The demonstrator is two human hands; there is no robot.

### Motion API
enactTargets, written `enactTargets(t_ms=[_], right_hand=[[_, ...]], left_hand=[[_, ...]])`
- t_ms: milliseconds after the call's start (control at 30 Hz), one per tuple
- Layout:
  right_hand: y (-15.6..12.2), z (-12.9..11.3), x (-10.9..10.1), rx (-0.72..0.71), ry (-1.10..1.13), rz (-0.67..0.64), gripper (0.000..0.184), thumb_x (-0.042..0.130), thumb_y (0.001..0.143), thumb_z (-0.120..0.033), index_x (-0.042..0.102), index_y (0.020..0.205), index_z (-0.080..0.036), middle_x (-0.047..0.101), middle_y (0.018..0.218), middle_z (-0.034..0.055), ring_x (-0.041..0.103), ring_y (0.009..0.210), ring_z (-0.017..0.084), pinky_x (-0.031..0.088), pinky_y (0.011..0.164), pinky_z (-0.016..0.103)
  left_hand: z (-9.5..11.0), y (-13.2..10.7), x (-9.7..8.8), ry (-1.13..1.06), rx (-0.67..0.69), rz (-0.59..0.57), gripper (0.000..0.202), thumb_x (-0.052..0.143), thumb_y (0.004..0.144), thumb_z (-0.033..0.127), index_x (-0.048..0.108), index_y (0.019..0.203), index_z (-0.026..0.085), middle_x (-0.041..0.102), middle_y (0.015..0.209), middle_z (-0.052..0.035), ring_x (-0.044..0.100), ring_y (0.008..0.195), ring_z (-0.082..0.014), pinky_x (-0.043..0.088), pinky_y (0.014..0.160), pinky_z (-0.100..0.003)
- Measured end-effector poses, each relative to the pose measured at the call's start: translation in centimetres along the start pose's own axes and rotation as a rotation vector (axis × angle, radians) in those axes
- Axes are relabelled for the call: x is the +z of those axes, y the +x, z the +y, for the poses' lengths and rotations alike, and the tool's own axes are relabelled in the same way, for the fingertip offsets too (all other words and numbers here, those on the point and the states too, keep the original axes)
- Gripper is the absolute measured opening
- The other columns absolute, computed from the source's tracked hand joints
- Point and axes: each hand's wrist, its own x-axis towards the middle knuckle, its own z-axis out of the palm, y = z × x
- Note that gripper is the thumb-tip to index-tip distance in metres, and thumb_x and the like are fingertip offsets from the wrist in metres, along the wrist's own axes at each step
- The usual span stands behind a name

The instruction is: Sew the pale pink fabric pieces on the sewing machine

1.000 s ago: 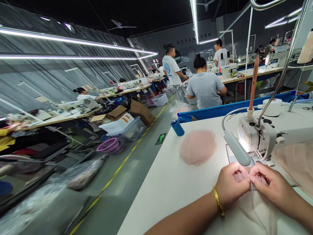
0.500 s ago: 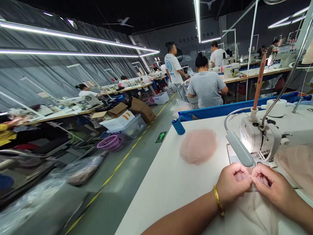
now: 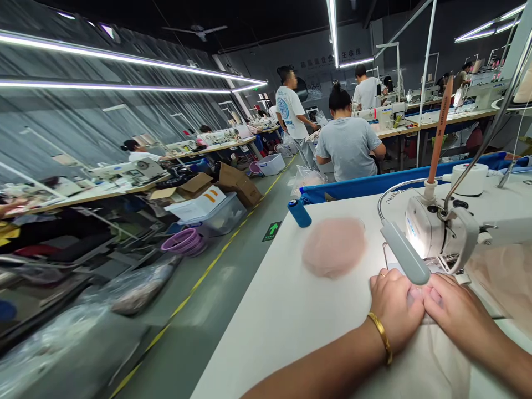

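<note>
Sheer pale fabric [image 3: 432, 354] hangs over the table's near edge below the sewing machine [image 3: 424, 221]. My left hand [image 3: 393, 302], with a gold bangle at the wrist, is closed on this fabric in front of the presser foot. Beside it, my right hand [image 3: 457, 305] grips the same fabric, and the two thumbs meet. The grey machine lamp [image 3: 405, 252] hides part of the fingertips and the needle area. A round pile of sheer pink fabric [image 3: 334, 247] lies to the left of my hands.
A blue thread cone [image 3: 299, 214] lies at the table's left edge. More beige fabric [image 3: 502, 277] is right of the needle. A blue cloth trough [image 3: 374, 180] runs behind the table. Co-workers sit and stand beyond; boxes and a purple basket [image 3: 183, 241] line the aisle.
Both hands have flattened lower toward the machine bed, and the left fingers have stretched forward onto it. The thumbs remain together on the fabric. The camera view has shifted slightly.
</note>
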Motion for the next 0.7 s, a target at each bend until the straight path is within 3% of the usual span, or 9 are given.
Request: enactTargets(t_ms=[67,100,167,267,333,533,700], right_hand=[[0.2,0.1,0.2,0.016,-0.011,0.014,0.029,0.036,0.097,-0.045,0.036,0.073,-0.029,0.063,0.072,0.0043,0.063,0.068,0.028,0.044,0.067,0.042],[0.2,0.2,0.2,0.024,-0.006,0.018,0.026,0.038,0.097,-0.044,0.038,0.075,-0.029,0.064,0.072,0.0039,0.063,0.067,0.027,0.045,0.066,0.041],[0.2,0.3,0.3,0.040,0.005,0.031,0.022,0.041,0.096,-0.042,0.041,0.079,-0.029,0.064,0.071,0.0027,0.064,0.065,0.026,0.045,0.061,0.038],[0.1,0.7,0.5,0.048,0.023,0.053,0.021,0.043,0.097,-0.044,0.044,0.083,-0.029,0.064,0.069,0.0007,0.065,0.063,0.025,0.045,0.057,0.036],[0.0,1.1,0.7,0.024,0.038,0.072,0.021,0.044,0.099,-0.045,0.047,0.085,-0.029,0.067,0.071,0.0005,0.068,0.065,0.026,0.047,0.058,0.036],[-0.4,2.4,0.7,-0.216,-0.048,0.112,0.027,0.039,0.108,-0.035,0.061,0.096,-0.029,0.073,0.092,0.0026,0.071,0.072,0.024,0.050,0.061,0.036],[-0.5,2.7,0.1,-0.345,-0.115,0.087,0.033,0.036,0.111,-0.028,0.065,0.095,-0.028,0.075,0.099,0.0036,0.073,0.079,0.023,0.054,0.068,0.036]], left_hand=[[-0.2,-0.1,0.0,0.033,0.035,0.061,0.007,0.067,0.082,0.022,0.062,0.087,0.021,0.068,0.097,-0.0079,0.057,0.098,-0.0289,0.040,0.090,-0.043],[-0.3,-0.2,0.1,0.052,0.080,0.100,0.015,0.069,0.080,0.022,0.064,0.094,0.021,0.068,0.103,-0.0085,0.057,0.099,-0.0289,0.041,0.089,-0.042],[-0.7,-0.4,0.2,0.110,0.238,0.180,0.023,0.071,0.080,0.018,0.065,0.103,0.022,0.068,0.111,-0.0086,0.057,0.100,-0.0280,0.042,0.088,-0.041],[-1.4,-0.5,0.6,0.208,0.521,0.263,0.011,0.063,0.090,0.011,0.065,0.091,0.021,0.071,0.104,-0.0047,0.059,0.093,-0.0237,0.042,0.083,-0.039],[-1.7,-0.4,0.8,0.250,0.624,0.275,0.016,0.058,0.095,0.010,0.063,0.084,0.020,0.071,0.094,-0.0029,0.060,0.086,-0.0212,0.043,0.082,-0.039],[-2.0,-0.5,0.4,0.337,0.661,0.211,0.014,0.059,0.095,0.012,0.066,0.084,0.018,0.071,0.086,-0.0036,0.062,0.081,-0.0223,0.046,0.081,-0.040],[-1.9,-0.7,0.1,0.344,0.653,0.193,0.012,0.059,0.097,0.016,0.067,0.088,0.018,0.074,0.091,-0.0036,0.064,0.084,-0.0230,0.048,0.084,-0.043]])
